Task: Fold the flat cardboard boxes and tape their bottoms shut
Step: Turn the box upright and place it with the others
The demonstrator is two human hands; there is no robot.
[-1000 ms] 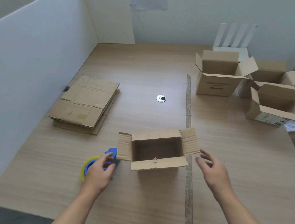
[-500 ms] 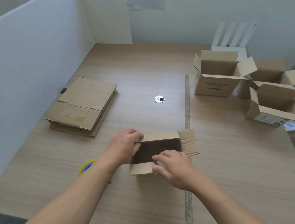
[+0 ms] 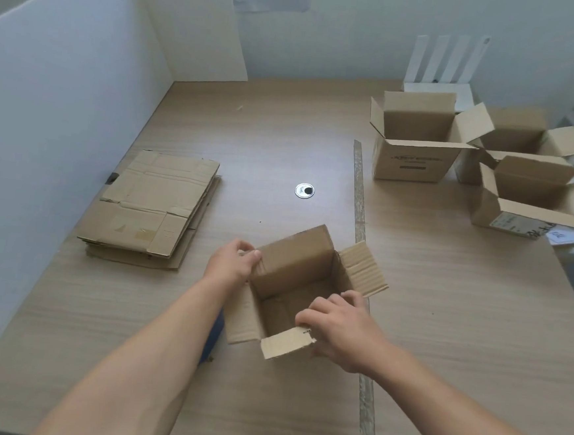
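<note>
Open box near-centre of bench, mouth up, flaps out. Left grip curled over its far-left top corner. Right grip pinching the near-right rim by the front flap. Flat stack left by the wall, erected boxes far right.

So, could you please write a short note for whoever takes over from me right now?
Hands: left hand grips the box's far left edge; right hand pinches its near flap.
The box stands opened, mouth up, on the table; whether its bottom is taped cannot be seen.
The flat stack lies at left; three folded boxes stand far right.
A blue item by the left forearm is probably the tape dispenser.
Left: check this bottom, then fold and tape the flats.
</note>
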